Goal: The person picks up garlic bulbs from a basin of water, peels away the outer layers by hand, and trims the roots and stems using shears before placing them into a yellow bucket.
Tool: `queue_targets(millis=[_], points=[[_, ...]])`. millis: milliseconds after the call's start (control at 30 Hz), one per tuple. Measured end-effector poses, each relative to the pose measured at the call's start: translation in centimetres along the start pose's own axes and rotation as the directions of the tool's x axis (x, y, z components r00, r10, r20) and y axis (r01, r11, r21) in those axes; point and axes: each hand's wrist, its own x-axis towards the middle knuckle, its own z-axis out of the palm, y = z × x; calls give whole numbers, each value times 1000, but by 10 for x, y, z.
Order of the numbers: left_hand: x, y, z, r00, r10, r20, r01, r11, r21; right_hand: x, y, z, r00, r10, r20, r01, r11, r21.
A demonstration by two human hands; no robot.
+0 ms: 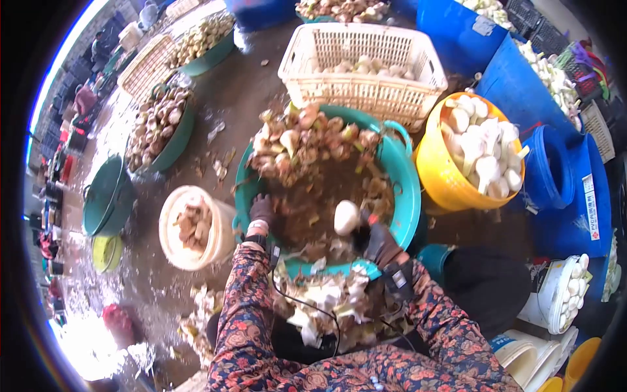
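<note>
- A heap of pale peelings (326, 297) lies behind both wrists, closest to the body.
- The right hand (380, 243), gloved dark, closes its fingers on a peeled white bulb (346, 217).
- The left hand (262, 210) sits at the rim of the teal basin (405, 189), fingers curled down; whether they grip anything, I cannot tell.
- Just beyond both sets of fingertips lie muddy unpeeled bulbs (307, 140).
- Farther off, right of the right fingers, stands a yellow bucket (434, 176); straight ahead, a white crate (366, 88).
</note>
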Motion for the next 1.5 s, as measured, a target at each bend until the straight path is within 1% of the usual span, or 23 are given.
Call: queue_targets(millis=[67,167,200,267,333,367,400,500,533,600,667,733,800,867,900,1067,1133,1167,1333,1400,1433,1467,1500], points=[[49,-18,48,998,60,-24,-61,998,-35,-9,-73,70,936,-227,270,191,969,155],[52,-17,78,997,80,14,-78,993,-93,-27,-116,112,903,-234,361,250,968,4],[51,-13,80,997,69,31,-65,990,-125,-26,-110,108,910,-281,305,353,910,-216],[36,-4,76,982,49,181,-42,998,-44,-25,-85,93,917,-363,166,373,629,-682],[-5,21,43,920,-141,365,312,828,-466,-18,-38,47,812,-485,325,447,158,-880],[-18,18,45,964,186,190,-94,906,-412,-12,-11,29,729,-527,437,551,74,-831],[-32,16,48,853,520,46,-486,823,-295,-9,12,16,630,-556,542,641,-22,-767],[-92,45,25,861,471,-189,-488,665,-565,-20,40,12,831,-457,316,304,-103,-947],[-96,51,22,843,400,359,259,283,-923,-18,45,9,827,-460,323,310,-105,-945],[-143,93,-51,823,419,383,440,-46,-897,-14,50,0,716,-617,327,288,-165,-943],[-168,108,-79,860,409,305,375,-101,-921,-26,39,4,683,-630,371,346,-168,-923],[-185,115,-90,909,402,110,68,118,-991,-37,33,5,740,-571,355,371,-94,-924],[-195,120,-92,931,364,21,-18,104,-994,-52,30,12,707,-589,392,440,-67,-895],[-205,120,-98,901,416,-124,-267,306,-914,-76,23,26,843,-462,277,342,61,-938],[-205,117,-88,903,408,-138,-283,319,-905,-76,28,20,773,-506,383,435,-17,-900],[-217,109,-104,899,396,190,60,317,-946,-97,32,8,849,-389,357,411,63,-909],[-216,103,-101,825,508,246,242,76,-967,-90,40,-3,910,-267,316,412,525,-745],[-218,102,-101,816,533,225,244,35,-969,-101,32,-4,950,-169,263,306,674,-672],[-242,145,-81,923,385,9,111,-243,-964,-118,31,0,999,-50,22,54,822,-567],[-238,141,-79,891,446,81,72,37,-997,-115,27,-8,976,187,112,-122,894,-431],[-238,144,-81,905,417,83,92,-2,-996,-119,24,-3,986,153,73,-96,858,-505],[-239,146,-84,941,338,-5,-23,47,-999,-110,28,-12,994,104,47,-54,790,-611],[-237,147,-88,927,281,-247,-333,320,-887,-104,28,-12,998,42,-41,-59,662,-747]])
